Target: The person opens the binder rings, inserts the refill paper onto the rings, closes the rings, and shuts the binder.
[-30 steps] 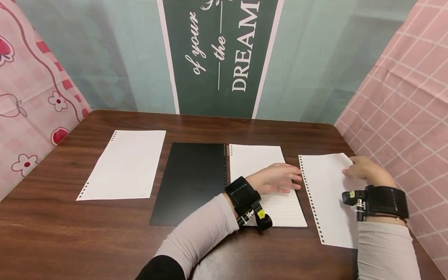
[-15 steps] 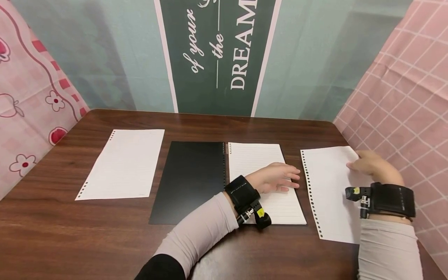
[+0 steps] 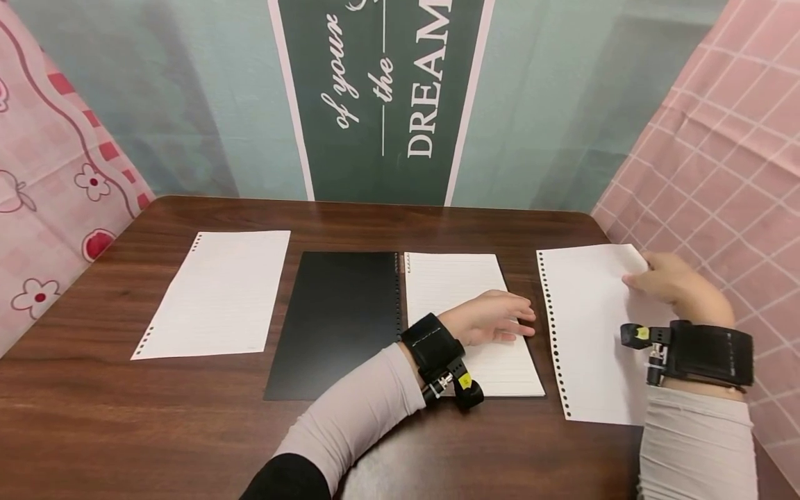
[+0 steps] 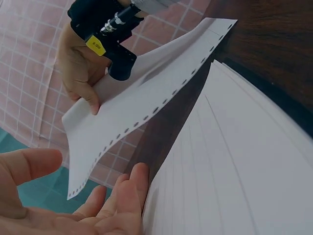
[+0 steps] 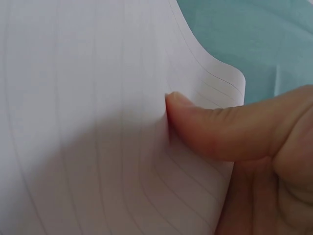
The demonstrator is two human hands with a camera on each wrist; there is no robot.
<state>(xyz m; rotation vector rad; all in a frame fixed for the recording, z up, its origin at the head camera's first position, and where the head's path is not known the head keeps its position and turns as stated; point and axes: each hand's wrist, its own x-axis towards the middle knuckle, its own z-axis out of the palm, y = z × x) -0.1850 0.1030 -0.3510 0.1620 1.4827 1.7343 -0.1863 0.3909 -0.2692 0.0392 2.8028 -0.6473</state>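
My right hand (image 3: 681, 285) pinches the right edge of a loose white sheet of paper (image 3: 590, 333) near its far corner, thumb on top. Punched holes run down the sheet's left edge. In the right wrist view the thumb (image 5: 210, 125) dents the lined paper (image 5: 88, 98), and the other fingers are hidden behind it. The left wrist view has the sheet (image 4: 142, 93) bowed and lifted at the table. My left hand (image 3: 490, 317) lies over the right page of an open notebook (image 3: 450, 278), fingers extended past its right edge and holding nothing.
The notebook's black cover (image 3: 340, 319) lies flat to the left of its pages. Another loose punched sheet (image 3: 215, 295) rests farther left on the brown wooden table (image 3: 187, 423). Fabric stands around the table: a pink grid cloth (image 3: 731, 160) right, a green one (image 3: 537, 104) behind.
My right hand has moved away and slightly to the right, drawing the sheet farther from me along the table. The left hand has stayed in place over the notebook.
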